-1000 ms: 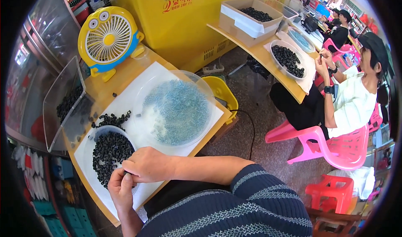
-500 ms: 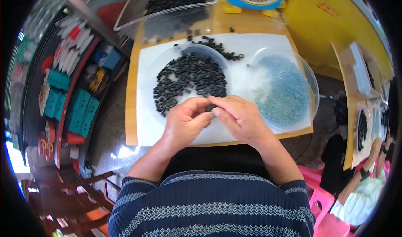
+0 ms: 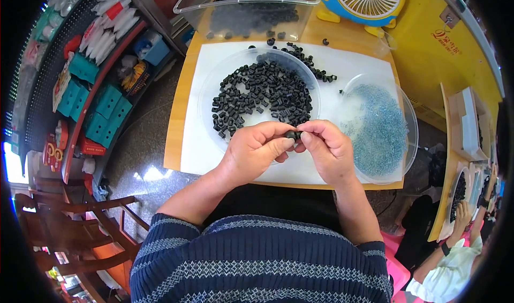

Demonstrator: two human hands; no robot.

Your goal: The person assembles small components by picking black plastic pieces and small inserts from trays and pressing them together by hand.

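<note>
Nearest is the striped sweater, its sleeves ending at bare forearms that reach over the table. The left hand is curled, its thumb and forefinger drawn together in a narrow pinch on a small black piece. The right hand meets it from the other side, forefinger and thumb closed on the same spot, so the fingertips of both hands nearly touch. Whether there is more than one piece between them is too small to tell.

The piece is held above the near rim of a clear dish, which holds a spread of black parts, with a few gaps showing the white bottom. To its right, a second dish holds pale blue beads. Both stand on a white sheet.

Beyond the first dish, loose parts are scattered on the sheet's far edge. Behind them stands a clear bin with more black parts inside, and right of that, a yellow and blue fan.
</note>
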